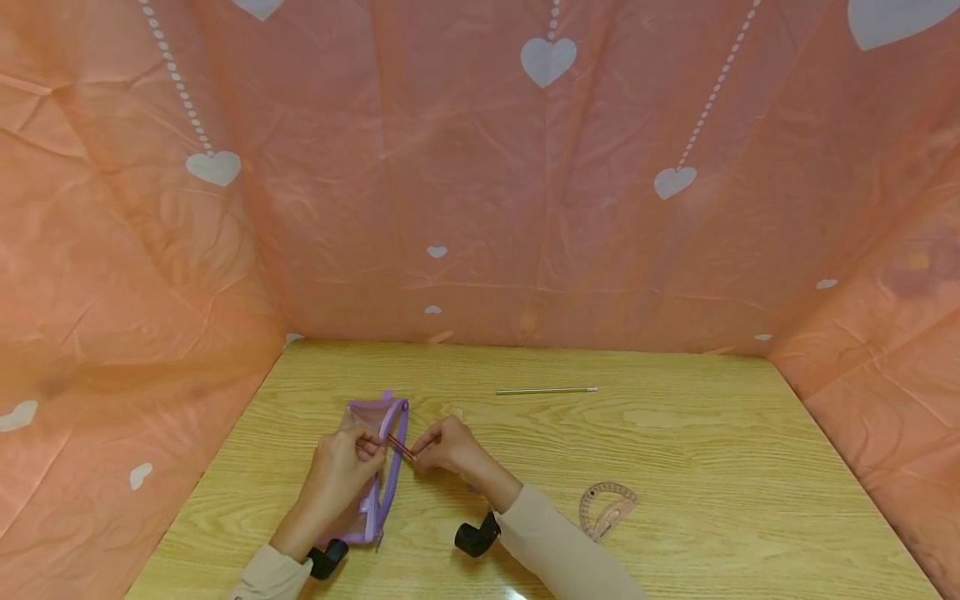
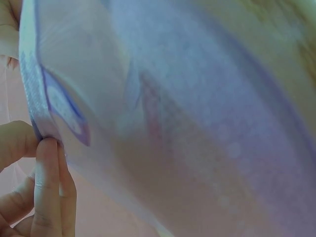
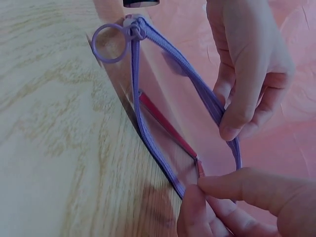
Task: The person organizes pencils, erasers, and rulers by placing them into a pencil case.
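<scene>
A purple see-through zip pouch (image 1: 352, 533) lies on the left part of the table with its zip side spread apart. My left hand (image 1: 337, 473) pinches one zip edge (image 3: 210, 101) between thumb and fingers. Across the opening, my right hand (image 1: 453, 447) pinches the near end of a slim red stick (image 3: 168, 124) with a metallic band close to the fingertips. The stick's far part reaches inside the pouch, between the two zip edges. Through the pouch wall, a blurred reddish shape (image 2: 152, 116) shows in the left wrist view.
A pencil (image 1: 547, 391) with a white end lies farther back on the wooden table (image 1: 712, 433). To the right of my right forearm is a clear pinkish protractor (image 1: 617, 517). A purple ring (image 3: 94, 45) hangs at one zip end. Orange cloth (image 1: 480, 183) with hearts surrounds the table.
</scene>
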Tool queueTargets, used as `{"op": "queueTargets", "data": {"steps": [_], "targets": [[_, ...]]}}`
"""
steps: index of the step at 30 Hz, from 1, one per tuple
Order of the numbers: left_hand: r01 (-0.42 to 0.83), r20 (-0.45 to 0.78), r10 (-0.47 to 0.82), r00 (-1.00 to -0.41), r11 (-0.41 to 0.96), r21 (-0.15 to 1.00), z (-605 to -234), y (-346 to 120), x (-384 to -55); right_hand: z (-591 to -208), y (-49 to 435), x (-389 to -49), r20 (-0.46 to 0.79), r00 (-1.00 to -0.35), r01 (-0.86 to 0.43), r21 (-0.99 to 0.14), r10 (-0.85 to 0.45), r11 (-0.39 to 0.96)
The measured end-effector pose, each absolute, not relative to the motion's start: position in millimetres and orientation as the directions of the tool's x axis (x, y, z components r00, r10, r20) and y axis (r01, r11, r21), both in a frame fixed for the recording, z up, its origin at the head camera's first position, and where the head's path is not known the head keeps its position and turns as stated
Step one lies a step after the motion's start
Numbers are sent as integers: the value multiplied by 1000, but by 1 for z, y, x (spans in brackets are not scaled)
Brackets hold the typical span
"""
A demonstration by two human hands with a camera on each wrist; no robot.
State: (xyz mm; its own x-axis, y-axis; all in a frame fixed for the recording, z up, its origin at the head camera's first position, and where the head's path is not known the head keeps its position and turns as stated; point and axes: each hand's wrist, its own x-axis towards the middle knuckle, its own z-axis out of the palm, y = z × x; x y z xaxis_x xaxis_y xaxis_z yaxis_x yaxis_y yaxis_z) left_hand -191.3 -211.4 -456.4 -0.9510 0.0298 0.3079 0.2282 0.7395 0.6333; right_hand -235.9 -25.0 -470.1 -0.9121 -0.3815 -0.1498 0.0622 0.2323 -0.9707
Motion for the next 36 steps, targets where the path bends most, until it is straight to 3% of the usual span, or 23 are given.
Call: {"op": "queueTargets", "data": {"steps": [12,36], "targets": [[233,313,31,-949,738,634,-455,-210,-193,-467,-27,-232,-131,-870,103,-991,-475,84],[214,309,10,-951,742,635,-457,-215,-192,-479,-47,-213,-128,-869,132,-991,-478,24]]}}
